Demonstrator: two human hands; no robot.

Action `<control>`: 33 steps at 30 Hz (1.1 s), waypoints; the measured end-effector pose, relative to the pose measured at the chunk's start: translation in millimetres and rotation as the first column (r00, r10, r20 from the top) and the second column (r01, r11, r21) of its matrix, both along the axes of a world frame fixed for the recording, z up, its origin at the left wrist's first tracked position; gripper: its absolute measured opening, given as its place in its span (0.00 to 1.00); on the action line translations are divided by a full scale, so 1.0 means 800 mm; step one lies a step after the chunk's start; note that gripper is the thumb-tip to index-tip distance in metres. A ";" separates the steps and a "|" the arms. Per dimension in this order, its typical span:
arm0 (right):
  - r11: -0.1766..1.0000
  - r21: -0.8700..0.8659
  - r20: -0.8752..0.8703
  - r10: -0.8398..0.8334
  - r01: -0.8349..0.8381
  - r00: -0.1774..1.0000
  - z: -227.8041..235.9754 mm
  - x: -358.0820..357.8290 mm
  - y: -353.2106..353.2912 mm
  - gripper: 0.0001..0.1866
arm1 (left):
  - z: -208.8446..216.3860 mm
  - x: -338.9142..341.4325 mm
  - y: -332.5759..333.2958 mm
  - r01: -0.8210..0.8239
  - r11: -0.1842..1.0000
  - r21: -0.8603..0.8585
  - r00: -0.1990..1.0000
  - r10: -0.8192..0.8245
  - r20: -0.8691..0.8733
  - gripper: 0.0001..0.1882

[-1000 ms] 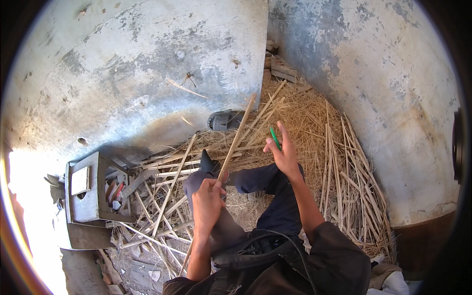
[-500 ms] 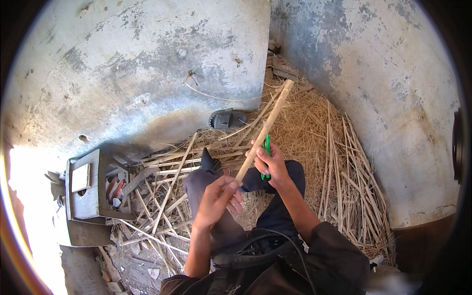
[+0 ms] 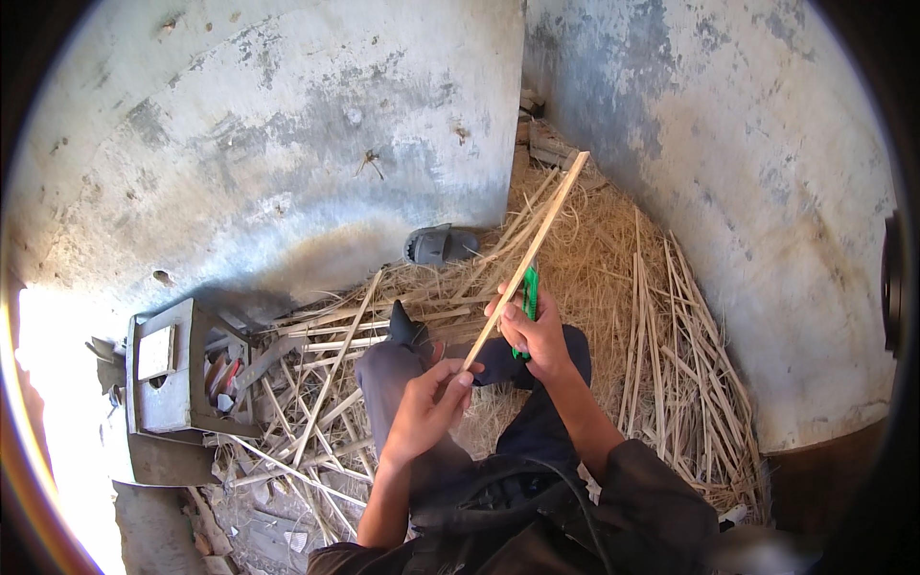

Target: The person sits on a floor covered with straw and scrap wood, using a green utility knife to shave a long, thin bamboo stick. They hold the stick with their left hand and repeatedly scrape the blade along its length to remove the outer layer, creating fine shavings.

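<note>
**In the corner of two plaster walls, a cane strip held over your lap**

Above your knees, you hold a long pale cane strip slanting up and away toward the corner where the two grey, patchy walls meet. Your left hand pinches the strip's near end, fingers closed narrow on it. Your right hand grips the strip just above that, fingers wrapped around both the strip and a green-handled knife lying against it; the blade itself cannot be made out.

The strip's far tip stands free in the air, well short of either wall, so there is open room above and beyond it. Down low the room is tight. Left of the strip, a litter of split canes crosses the floor right up to your left leg. Right of the strip, more long canes lie in a fan along the foot of the right wall, over a bed of fine straw. Beyond the strip's middle, near the left wall, a dark sandal sits on its side. Far left of the strip stands a grey block-like box with tools in its open side.

The strip itself is straight, flat, light tan and even in width along its visible length.
</note>
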State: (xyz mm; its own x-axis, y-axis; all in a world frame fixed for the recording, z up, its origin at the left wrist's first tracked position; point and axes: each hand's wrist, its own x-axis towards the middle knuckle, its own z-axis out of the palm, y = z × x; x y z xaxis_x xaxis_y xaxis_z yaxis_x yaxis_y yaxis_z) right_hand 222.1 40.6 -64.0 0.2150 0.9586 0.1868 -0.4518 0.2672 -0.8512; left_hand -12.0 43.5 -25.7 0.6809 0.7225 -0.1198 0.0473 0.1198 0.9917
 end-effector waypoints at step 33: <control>0.847 0.496 0.851 -0.518 0.190 0.088 0.104 0.011 -0.048 0.16 | 0.064 0.019 -0.028 -0.211 0.855 0.473 0.943 0.305 -0.130 0.16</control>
